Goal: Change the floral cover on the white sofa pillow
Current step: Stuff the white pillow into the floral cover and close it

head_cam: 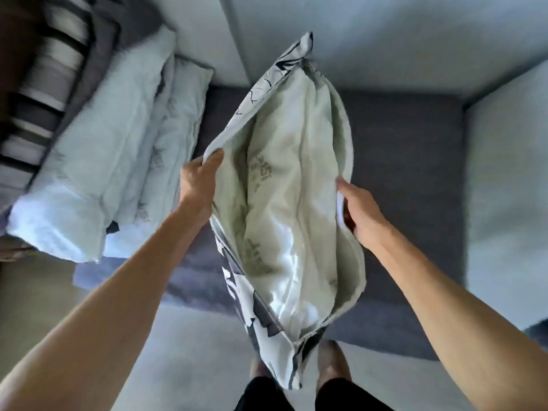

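pillow: soft white cushion, looks light and squashy, sitting inside the open cover, held up in front of the person above the sofa seat
cover: thin patterned cloth, limp, likely to slip and bunch; best held at the hem of the opening
left hand: pinches the left edge of the opening
right hand: grips the right edge, pulling the mouth wide
spare pillows: piled to the left on the sofa, well apart
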